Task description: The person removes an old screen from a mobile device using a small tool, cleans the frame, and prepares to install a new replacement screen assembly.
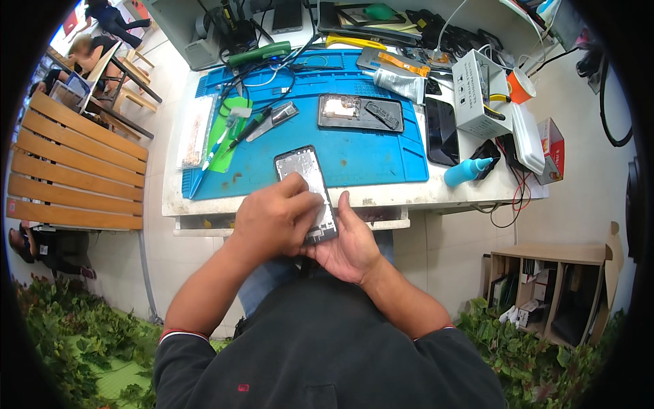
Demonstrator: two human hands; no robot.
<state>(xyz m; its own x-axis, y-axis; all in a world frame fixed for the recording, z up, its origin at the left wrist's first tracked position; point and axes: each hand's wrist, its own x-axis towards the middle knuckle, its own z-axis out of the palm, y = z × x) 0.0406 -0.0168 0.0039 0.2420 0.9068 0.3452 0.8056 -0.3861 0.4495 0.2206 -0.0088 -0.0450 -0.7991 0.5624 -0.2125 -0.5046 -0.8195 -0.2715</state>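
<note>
A phone frame point(300, 163), silvery inside with a black rim, is tilted just in front of the bench edge. My right hand point(351, 249) cradles its lower end, the thumb raised along the right side. Across the middle of the frame lies my left hand point(276, 211), its fingers bent and pinched together on the silvery face. Whatever those fingers hold, if anything, is hidden. Beyond, on the blue work mat point(272, 163), rests an opened phone point(354, 112) with its inner parts showing. A black-and-green pen-like tool point(252, 126) and a silver blade-like tool point(276, 121) lie to its left.
At the right stand a light-blue bottle point(466, 172), a dark phone point(441, 133) and a white box point(480, 95). A white tube point(398, 85) lies at the mat's far edge. Cables and a green-handled tool point(259, 53) lie at the back left. A slatted wooden bench point(78, 163) stands left.
</note>
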